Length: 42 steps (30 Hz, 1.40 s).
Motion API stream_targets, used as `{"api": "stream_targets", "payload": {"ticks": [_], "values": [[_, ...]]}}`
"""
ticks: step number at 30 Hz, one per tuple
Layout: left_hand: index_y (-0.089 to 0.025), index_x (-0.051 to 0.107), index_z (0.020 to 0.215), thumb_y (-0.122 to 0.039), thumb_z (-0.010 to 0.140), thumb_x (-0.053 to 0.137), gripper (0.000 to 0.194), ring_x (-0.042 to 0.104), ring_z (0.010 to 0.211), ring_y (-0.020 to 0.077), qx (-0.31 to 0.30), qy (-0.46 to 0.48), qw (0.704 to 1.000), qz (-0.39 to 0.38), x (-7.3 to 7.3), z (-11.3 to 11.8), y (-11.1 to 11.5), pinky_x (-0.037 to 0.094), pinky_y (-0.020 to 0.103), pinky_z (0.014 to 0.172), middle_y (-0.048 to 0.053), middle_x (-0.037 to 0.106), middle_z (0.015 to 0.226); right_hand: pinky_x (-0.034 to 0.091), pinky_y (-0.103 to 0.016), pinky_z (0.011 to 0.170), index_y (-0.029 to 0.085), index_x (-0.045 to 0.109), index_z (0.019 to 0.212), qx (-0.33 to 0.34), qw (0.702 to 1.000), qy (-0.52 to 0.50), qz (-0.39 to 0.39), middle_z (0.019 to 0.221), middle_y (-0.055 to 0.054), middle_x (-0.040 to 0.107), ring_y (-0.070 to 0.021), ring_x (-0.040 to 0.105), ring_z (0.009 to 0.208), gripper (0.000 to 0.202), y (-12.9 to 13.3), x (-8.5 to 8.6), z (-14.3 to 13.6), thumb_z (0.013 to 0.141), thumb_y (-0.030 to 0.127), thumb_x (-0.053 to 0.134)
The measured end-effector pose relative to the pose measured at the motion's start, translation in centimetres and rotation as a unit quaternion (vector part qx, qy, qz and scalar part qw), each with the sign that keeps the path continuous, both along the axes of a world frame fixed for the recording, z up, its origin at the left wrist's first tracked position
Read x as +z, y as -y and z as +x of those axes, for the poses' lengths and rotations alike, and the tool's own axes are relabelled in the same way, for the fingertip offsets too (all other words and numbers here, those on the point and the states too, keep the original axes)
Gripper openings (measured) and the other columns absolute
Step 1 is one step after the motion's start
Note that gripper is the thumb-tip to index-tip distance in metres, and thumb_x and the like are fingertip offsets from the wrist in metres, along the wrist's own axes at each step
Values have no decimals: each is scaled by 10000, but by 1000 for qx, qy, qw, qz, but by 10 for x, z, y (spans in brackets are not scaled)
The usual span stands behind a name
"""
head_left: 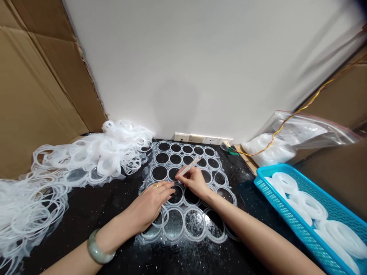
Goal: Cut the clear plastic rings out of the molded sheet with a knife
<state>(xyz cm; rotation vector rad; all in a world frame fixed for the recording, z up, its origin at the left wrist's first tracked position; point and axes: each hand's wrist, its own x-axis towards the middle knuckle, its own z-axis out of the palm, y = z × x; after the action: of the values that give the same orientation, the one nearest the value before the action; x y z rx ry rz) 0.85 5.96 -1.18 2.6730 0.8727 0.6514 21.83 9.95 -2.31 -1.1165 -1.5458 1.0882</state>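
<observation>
A translucent sheet of joined rings [183,206] lies flat on the black tabletop [120,236]. My right hand [195,181] is closed round a thin whitish stick-like tool [189,166], its lower end close to a ring near the sheet's middle and its upper end pointing away to the right. My left hand [155,200] rests palm down on the left part of the sheet, fingers stretched toward my right hand. A loose-looking ring shows beside my left palm. Whether the tool's lower tip touches the sheet is hidden by my fingers.
Piles of white translucent rings [106,156] cover the left side. A blue basket [304,225] with stacked white rings stands at the right, below a clear plastic bag [286,137] and a yellow wire. White sockets [200,139] line the wall; cardboard [40,76] rises at the left.
</observation>
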Motion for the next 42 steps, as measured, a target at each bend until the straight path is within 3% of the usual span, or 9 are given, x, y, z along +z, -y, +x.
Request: {"api": "stream_targets", "payload": {"ticks": [7, 10, 15, 20, 24, 28, 31, 36, 42], "values": [[-190, 592, 1233, -156, 965, 407, 328, 517, 1231, 234, 16, 12, 1000, 0, -4, 2, 0, 461, 474, 1015, 104, 566, 1332, 402, -213, 456, 154, 663, 726, 6, 999, 33, 30, 643, -27, 640, -118, 548, 515, 214, 1, 0, 2, 777, 361, 679], [-180, 612, 1200, -159, 964, 399, 319, 537, 1200, 231, 11, 17, 1000, -10, -2, 3, -2, 473, 462, 1000, 103, 593, 1294, 463, -245, 547, 168, 675, 734, 15, 993, 78, 91, 729, -45, 679, -152, 612, 620, 193, 3, 2, 2, 818, 340, 655], [-157, 638, 1154, -155, 966, 379, 321, 565, 1147, 230, 1, 21, 1000, -4, 4, 4, -4, 493, 438, 971, 113, 633, 1223, 484, -274, 701, 192, 700, 840, 35, 946, 216, 239, 867, -64, 702, -167, 641, 771, 196, 8, 4, 3, 919, 267, 537], [-129, 645, 1146, -147, 958, 382, 323, 575, 1134, 238, -9, 6, 1000, 21, 3, 5, -5, 496, 424, 967, 120, 647, 1197, 474, -265, 696, 183, 695, 888, 33, 921, 276, 274, 902, -70, 703, -161, 641, 785, 252, 7, 3, 2, 961, 250, 463], [-130, 638, 1165, -146, 958, 386, 327, 560, 1163, 242, -7, 4, 1000, 9, 5, 2, -3, 486, 440, 979, 128, 638, 1216, 477, -278, 701, 172, 700, 815, 12, 944, 234, 233, 863, -69, 710, -171, 645, 764, 173, 6, 7, -1, 892, 219, 553], [-173, 610, 1197, -163, 977, 378, 319, 539, 1188, 213, -18, 14, 999, -37, 13, -4, -1, 477, 405, 990, 94, 609, 1262, 447, -242, 526, 138, 694, 751, 0, 991, 111, 68, 721, -54, 687, -137, 586, 561, 157, -6, 15, 6, 780, 290, 668], [-191, 595, 1201, -174, 990, 358, 317, 559, 1146, 196, -21, 14, 998, -59, 20, -6, -7, 482, 386, 974, 84, 620, 1228, 379, -211, 415, 116, 678, 727, -23, 999, 34, -12, 644, -34, 648, -89, 481, 427, 244, -27, 21, 14, 688, 353, 724], [-177, 598, 1186, -127, 945, 408, 311, 505, 1230, 228, -22, -40, 999, -24, 23, -2, -39, 430, 415, 1037, 96, 569, 1317, 368, -193, 385, 120, 659, 713, -47, 999, -15, -16, 575, -11, 613, -82, 465, 409, 217, -61, 20, 10, 640, 316, 718], [-158, 579, 1232, -130, 936, 401, 347, 482, 1271, 244, -8, -60, 998, 1, 11, 2, -69, 408, 458, 1067, 121, 532, 1364, 387, -195, 396, 124, 647, 672, -25, 999, -28, -24, 601, -23, 628, -82, 472, 419, 182, -72, 6, -2, 626, 291, 703]]}}
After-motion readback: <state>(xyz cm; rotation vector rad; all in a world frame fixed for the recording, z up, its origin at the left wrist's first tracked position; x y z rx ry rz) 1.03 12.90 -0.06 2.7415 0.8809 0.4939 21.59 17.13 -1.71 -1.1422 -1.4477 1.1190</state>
